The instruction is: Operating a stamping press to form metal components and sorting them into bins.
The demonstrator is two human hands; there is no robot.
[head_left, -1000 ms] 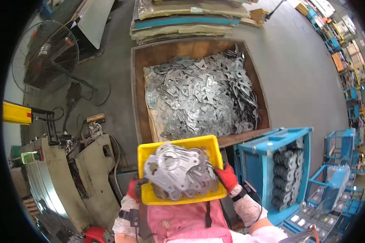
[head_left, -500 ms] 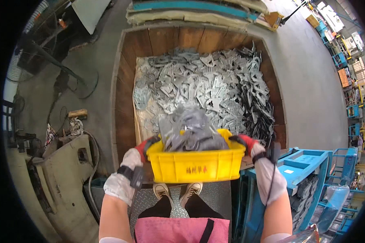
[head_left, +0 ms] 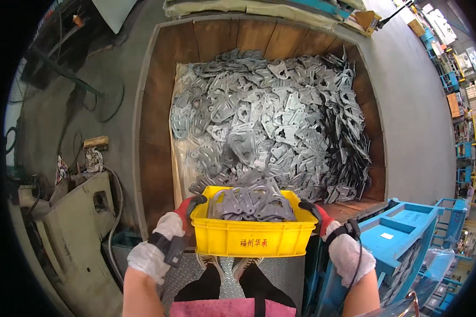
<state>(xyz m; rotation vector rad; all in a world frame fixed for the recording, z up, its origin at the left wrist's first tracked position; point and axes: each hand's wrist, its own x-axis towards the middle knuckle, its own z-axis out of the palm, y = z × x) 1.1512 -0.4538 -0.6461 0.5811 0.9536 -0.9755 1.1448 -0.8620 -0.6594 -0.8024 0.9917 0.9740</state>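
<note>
A yellow plastic bin (head_left: pixel 251 239) hangs between my hands at the near edge of a large wooden crate (head_left: pixel 217 39). My left hand (head_left: pixel 189 208), in a red and black glove, grips its left end. My right hand (head_left: pixel 317 214), gloved the same way, is closed on its right end. Grey stamped metal brackets (head_left: pixel 251 203) lie heaped in the bin. Beyond its far rim, a blurred bracket (head_left: pixel 243 147) is over the pile. Inside the crate, many more such brackets (head_left: pixel 269 105) are spread, stacked darker along the right wall.
A blue metal rack (head_left: pixel 402 216) holding dark parts stands at my right. At my left are a pale green machine part (head_left: pixel 84 227) and a hose (head_left: pixel 122 195). My feet stand on a chequered metal plate (head_left: pixel 280 269). A pallet jack (head_left: pixel 367 22) is at the far right.
The bin has come lower and nearer to me, still in both hands. Its heap of brackets is smaller, and some brackets have landed on the near part of the crate's pile.
</note>
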